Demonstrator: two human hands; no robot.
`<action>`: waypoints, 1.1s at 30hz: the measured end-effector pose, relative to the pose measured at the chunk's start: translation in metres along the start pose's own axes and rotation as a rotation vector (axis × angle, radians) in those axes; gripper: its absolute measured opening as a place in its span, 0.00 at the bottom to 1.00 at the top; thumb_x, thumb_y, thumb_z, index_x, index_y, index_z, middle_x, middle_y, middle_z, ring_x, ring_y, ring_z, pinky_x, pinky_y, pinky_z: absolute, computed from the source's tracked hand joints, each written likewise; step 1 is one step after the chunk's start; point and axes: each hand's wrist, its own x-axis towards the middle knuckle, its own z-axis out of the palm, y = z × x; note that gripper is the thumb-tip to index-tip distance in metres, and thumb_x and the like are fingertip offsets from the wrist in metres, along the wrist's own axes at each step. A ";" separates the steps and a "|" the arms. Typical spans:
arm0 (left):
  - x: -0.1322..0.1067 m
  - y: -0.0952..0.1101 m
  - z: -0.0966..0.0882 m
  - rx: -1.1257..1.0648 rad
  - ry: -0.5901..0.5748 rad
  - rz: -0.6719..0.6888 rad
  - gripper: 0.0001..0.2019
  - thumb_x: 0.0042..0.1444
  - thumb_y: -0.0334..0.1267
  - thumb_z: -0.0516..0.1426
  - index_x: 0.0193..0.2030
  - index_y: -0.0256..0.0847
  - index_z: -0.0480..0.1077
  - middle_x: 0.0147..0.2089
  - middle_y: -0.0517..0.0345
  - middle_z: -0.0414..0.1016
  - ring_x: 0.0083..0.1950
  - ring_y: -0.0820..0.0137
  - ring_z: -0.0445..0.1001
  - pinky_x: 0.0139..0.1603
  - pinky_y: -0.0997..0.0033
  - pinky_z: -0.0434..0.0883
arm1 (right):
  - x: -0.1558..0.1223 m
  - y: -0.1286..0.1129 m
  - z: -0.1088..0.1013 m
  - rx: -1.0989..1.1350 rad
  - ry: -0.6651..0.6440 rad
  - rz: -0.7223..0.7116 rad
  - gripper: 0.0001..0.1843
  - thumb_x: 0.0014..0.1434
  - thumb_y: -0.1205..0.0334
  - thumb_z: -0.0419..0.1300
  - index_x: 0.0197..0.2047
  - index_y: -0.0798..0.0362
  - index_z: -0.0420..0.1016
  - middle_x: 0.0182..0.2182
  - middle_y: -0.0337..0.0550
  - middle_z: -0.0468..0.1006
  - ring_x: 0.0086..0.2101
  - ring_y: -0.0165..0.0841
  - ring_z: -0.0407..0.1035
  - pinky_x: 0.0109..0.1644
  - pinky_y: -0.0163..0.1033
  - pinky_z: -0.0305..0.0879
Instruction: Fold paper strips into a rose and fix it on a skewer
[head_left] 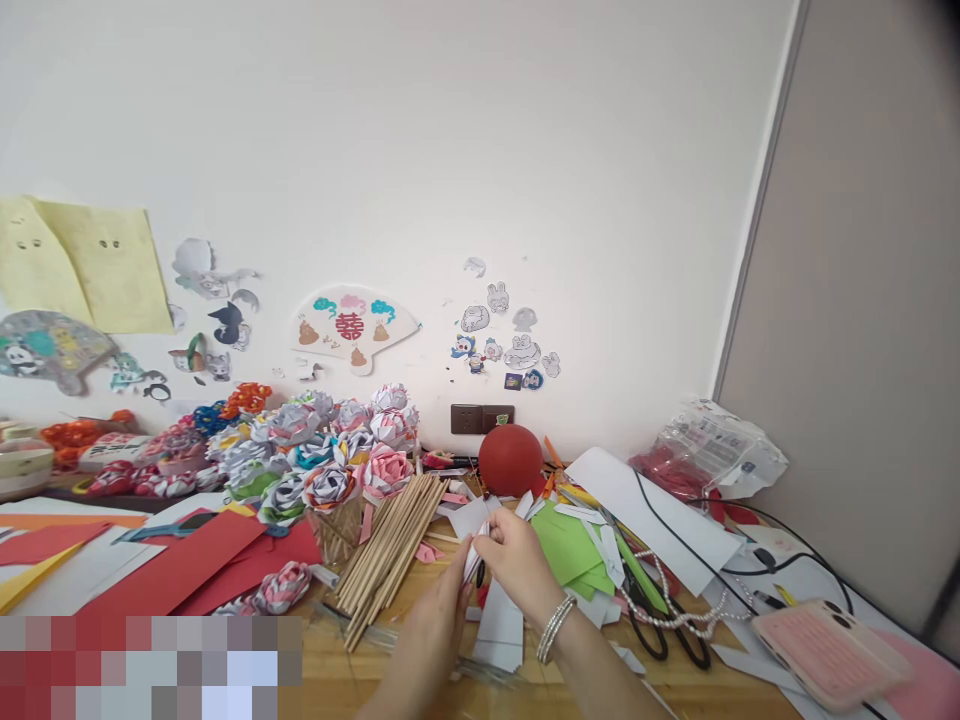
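Observation:
Both my hands meet over the front middle of the table around a small folded strip of white paper. My left hand grips its lower part from the left, fingers closed. From the right, my right hand pinches its upper end; a silver bracelet is on that wrist. Part of the paper is hidden by my fingers. To the left lies a pile of thin wooden sticks. White paper pieces lie beneath my hands, and green paper sheets are to the right.
Folded paper flowers crowd the back left, near red paper sheets. A red balloon sits against the wall. Black-handled scissors, a bead string, black cables and a pink phone lie at right.

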 end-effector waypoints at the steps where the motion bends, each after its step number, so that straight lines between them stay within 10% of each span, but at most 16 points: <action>1: -0.002 -0.005 0.004 0.072 0.047 0.045 0.20 0.59 0.33 0.44 0.58 0.39 0.59 0.48 0.44 0.76 0.44 0.62 0.77 0.37 0.70 0.74 | 0.000 0.000 0.000 0.010 0.002 0.005 0.06 0.46 0.73 0.51 0.23 0.53 0.60 0.13 0.26 0.54 0.17 0.24 0.51 0.21 0.30 0.43; 11: -0.001 -0.022 0.011 0.611 0.313 0.426 0.13 0.59 0.28 0.45 0.46 0.37 0.67 0.34 0.48 0.76 0.26 0.68 0.74 0.22 0.76 0.66 | -0.001 -0.002 0.003 0.071 -0.008 0.102 0.06 0.49 0.72 0.48 0.25 0.52 0.58 0.12 0.26 0.55 0.14 0.23 0.48 0.19 0.29 0.46; 18: 0.006 0.004 -0.008 -0.199 0.240 -0.112 0.10 0.57 0.43 0.51 0.32 0.40 0.68 0.25 0.59 0.70 0.25 0.69 0.69 0.26 0.74 0.67 | -0.006 -0.009 -0.011 -0.175 -0.058 -0.062 0.12 0.58 0.57 0.52 0.42 0.53 0.67 0.18 0.32 0.64 0.20 0.28 0.59 0.24 0.31 0.50; 22: 0.018 0.010 -0.024 -0.699 0.218 -0.338 0.19 0.48 0.56 0.55 0.28 0.40 0.65 0.19 0.67 0.62 0.15 0.78 0.57 0.14 0.80 0.54 | -0.006 -0.016 -0.026 -0.488 -0.162 -0.248 0.17 0.64 0.59 0.44 0.36 0.52 0.72 0.25 0.39 0.71 0.29 0.31 0.64 0.30 0.32 0.51; 33: 0.026 0.020 -0.041 -1.108 0.208 -0.502 0.23 0.39 0.56 0.62 0.28 0.39 0.62 0.15 0.76 0.55 0.12 0.87 0.46 0.14 0.85 0.45 | -0.003 -0.013 -0.052 -0.607 -0.498 -0.204 0.15 0.59 0.62 0.50 0.31 0.53 0.78 0.19 0.37 0.70 0.22 0.28 0.60 0.27 0.32 0.49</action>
